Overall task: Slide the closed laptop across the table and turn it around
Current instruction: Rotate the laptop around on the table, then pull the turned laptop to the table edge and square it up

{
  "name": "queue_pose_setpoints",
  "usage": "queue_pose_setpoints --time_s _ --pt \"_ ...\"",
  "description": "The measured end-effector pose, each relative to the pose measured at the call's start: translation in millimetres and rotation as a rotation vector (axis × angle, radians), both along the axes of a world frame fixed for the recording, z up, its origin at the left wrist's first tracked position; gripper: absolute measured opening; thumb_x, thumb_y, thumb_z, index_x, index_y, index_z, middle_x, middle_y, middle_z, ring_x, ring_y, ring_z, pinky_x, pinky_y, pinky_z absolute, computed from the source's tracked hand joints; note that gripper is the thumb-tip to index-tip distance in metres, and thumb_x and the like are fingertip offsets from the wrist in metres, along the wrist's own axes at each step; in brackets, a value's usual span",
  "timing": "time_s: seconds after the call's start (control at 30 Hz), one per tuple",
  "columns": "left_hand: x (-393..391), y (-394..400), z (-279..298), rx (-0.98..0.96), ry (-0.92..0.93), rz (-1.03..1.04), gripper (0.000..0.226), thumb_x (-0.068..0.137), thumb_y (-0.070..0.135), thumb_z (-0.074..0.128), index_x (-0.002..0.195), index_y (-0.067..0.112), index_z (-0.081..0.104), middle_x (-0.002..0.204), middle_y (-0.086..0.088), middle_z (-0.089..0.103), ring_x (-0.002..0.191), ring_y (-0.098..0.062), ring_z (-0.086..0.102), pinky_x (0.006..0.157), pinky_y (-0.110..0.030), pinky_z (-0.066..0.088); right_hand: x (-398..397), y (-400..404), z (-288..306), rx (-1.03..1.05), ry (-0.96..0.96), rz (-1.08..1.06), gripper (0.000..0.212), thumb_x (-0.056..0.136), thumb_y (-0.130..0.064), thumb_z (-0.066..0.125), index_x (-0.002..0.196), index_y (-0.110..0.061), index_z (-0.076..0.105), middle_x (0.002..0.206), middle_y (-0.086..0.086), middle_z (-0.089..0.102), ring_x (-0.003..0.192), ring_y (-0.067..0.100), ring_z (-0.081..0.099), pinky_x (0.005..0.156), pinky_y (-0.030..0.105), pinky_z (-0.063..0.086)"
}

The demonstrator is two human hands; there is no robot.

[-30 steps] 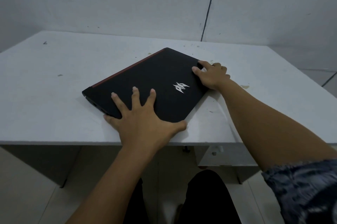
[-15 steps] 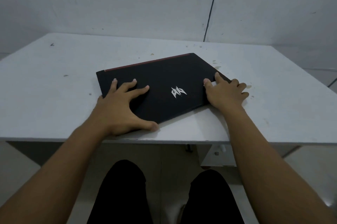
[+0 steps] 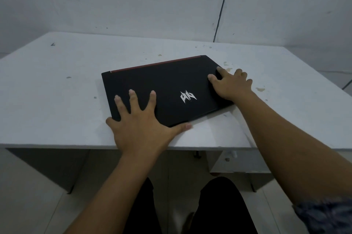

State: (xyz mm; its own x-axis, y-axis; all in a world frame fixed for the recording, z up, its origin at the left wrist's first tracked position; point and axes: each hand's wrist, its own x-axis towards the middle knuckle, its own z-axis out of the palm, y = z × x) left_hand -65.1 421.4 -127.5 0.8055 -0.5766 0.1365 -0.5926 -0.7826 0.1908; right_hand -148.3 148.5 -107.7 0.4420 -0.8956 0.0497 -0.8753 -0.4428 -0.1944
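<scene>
The closed black laptop [image 3: 167, 81] lies at a slight angle on the white table [image 3: 57, 100], near the front edge. A red strip [image 3: 156, 64] runs along its far edge and a silver logo [image 3: 187, 96] shows on the lid. My left hand [image 3: 141, 129] is spread over the near-left corner, fingers on the lid, thumb against the near edge, little finger by the left side. My right hand [image 3: 230, 85] grips the right edge, with two fingers on the lid and the others over the side.
The table's front edge [image 3: 76, 146] runs just below my left hand. Grey walls stand behind the table. My legs in dark trousers [image 3: 219, 205] are under the table, and a small drawer unit [image 3: 228, 165] hangs beneath at the right.
The laptop has turned clockwise, so its red edge now runs nearly level across the far side. My left hand has shifted back to the near-left corner; the right hand stays on the right edge.
</scene>
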Motion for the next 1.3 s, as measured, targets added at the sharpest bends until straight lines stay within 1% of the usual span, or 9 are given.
queue_pose_setpoints --time_s 0.27,0.57,0.7,0.8,0.87,0.93,0.97,1.03,1.3 --pt "6.7 9.5 0.1 -0.032 -0.041 -0.059 0.138 0.043 0.114 0.008 0.161 0.043 0.016 0.171 -0.009 0.011 0.155 -0.038 0.000 0.107 -0.066 0.026 -9.2 12.1 -2.4 -0.007 0.016 -0.046 0.079 0.085 -0.079 0.011 0.156 -0.047 0.021 0.147 0.024 0.032 0.135 0.040 0.025 0.105 0.052 0.021" --pt "41.5 38.9 1.2 -0.114 -0.094 -0.212 0.127 0.043 0.113 0.031 0.154 0.053 0.033 0.167 0.003 0.028 0.156 -0.024 0.016 0.110 -0.058 0.030 -40.9 73.6 -9.5 -0.039 -0.012 -0.165 0.076 0.093 -0.073 0.014 0.159 -0.036 0.022 0.151 0.027 0.026 0.140 0.043 0.019 0.110 0.056 0.017" --pt "58.6 52.2 8.9 -0.164 0.006 -0.290 0.122 0.040 0.111 0.045 0.150 0.059 0.035 0.167 0.013 0.025 0.155 -0.014 0.014 0.115 -0.052 0.028 -54.7 83.6 -11.3 -0.051 -0.026 -0.126 0.079 0.091 -0.077 0.016 0.158 -0.037 0.023 0.148 0.026 0.030 0.137 0.041 0.023 0.107 0.054 0.024" --pt "60.9 58.6 12.0 -0.210 0.070 -0.228 0.129 0.031 0.110 0.052 0.149 0.060 0.035 0.171 0.003 0.014 0.155 -0.024 0.015 0.119 -0.054 0.024 -66.9 71.0 -4.0 0.056 -0.086 -0.039 0.086 0.084 -0.086 0.022 0.158 -0.043 0.021 0.148 0.022 0.031 0.136 0.041 0.032 0.105 0.051 0.032" --pt "55.1 60.4 8.2 -0.183 0.098 -0.081 0.143 0.024 0.111 0.049 0.154 0.058 0.022 0.171 -0.009 0.008 0.154 -0.037 0.013 0.119 -0.057 0.022 -70.7 65.8 -3.7 0.098 -0.106 -0.021 0.090 0.079 -0.091 0.024 0.157 -0.047 0.020 0.147 0.019 0.034 0.131 0.041 0.040 0.102 0.049 0.036" --pt "50.5 61.9 3.0 -0.185 0.119 -0.021 0.150 0.023 0.111 0.049 0.157 0.054 0.017 0.162 -0.016 0.027 0.145 -0.042 0.031 0.113 -0.057 0.034 -70.6 66.5 -5.4 0.107 -0.116 -0.034 0.092 0.076 -0.093 0.022 0.156 -0.050 0.018 0.145 0.018 0.035 0.128 0.041 0.044 0.100 0.049 0.038" --pt "51.4 63.3 1.4 -0.209 0.118 -0.034 0.149 0.024 0.111 0.050 0.157 0.052 0.019 0.153 -0.015 0.038 0.136 -0.040 0.042 0.107 -0.056 0.041 -69.7 68.1 -5.9 0.109 -0.117 -0.043 0.092 0.075 -0.094 0.021 0.156 -0.050 0.017 0.145 0.018 0.035 0.128 0.040 0.044 0.099 0.049 0.039" --pt "57.8 66.3 1.6 -0.263 0.135 -0.091 0.146 0.025 0.109 0.055 0.156 0.050 0.026 0.138 -0.008 0.045 0.122 -0.035 0.054 0.098 -0.052 0.049 -68.6 71.5 -5.1 0.112 -0.113 -0.061 0.093 0.074 -0.094 0.020 0.156 -0.051 0.015 0.144 0.018 0.035 0.128 0.040 0.043 0.098 0.049 0.039" --pt "78.2 85.3 -0.5 -0.446 0.269 -0.282 0.134 0.028 0.095 0.076 0.149 0.049 0.043 0.139 0.011 0.051 0.122 -0.015 0.053 0.097 -0.037 0.046 -81.9 100.1 -10.8 0.084 -0.158 -0.146 0.088 0.080 -0.089 0.023 0.157 -0.047 0.019 0.144 0.023 0.032 0.128 0.040 0.041 0.100 0.049 0.037"
